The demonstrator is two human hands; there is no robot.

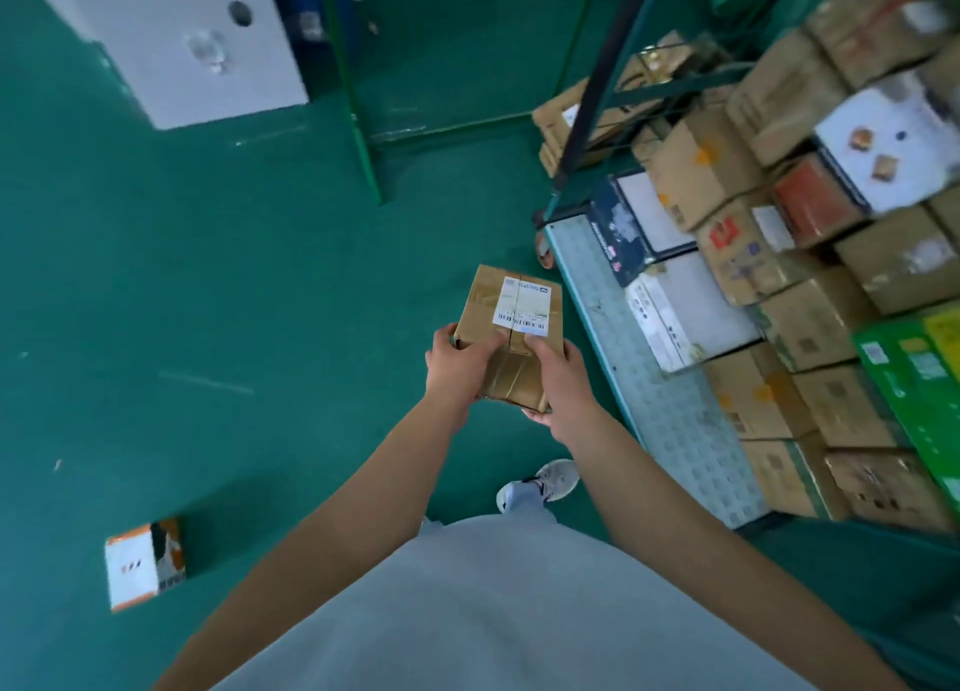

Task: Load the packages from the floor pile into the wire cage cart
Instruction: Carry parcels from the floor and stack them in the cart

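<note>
A brown taped cardboard package (pixel 511 321) with a white shipping label is held in front of my body, above the green floor. My left hand (pixel 457 365) grips its near left corner, thumb on top. My right hand (pixel 558 378) grips its near right side, fingers curled under the bottom. The wire cage cart (pixel 649 389) stands just to the right, its perforated grey deck showing along the near edge. Several cardboard and printed boxes (pixel 810 253) are stacked on it.
A small white and orange package (pixel 143 563) lies on the floor at lower left. A large white box (pixel 197 40) stands at upper left. A green metal frame (pixel 363 118) rises behind. More brown boxes (pixel 576 123) sit beyond the cart. My shoe (pixel 545 482) is near the cart's edge.
</note>
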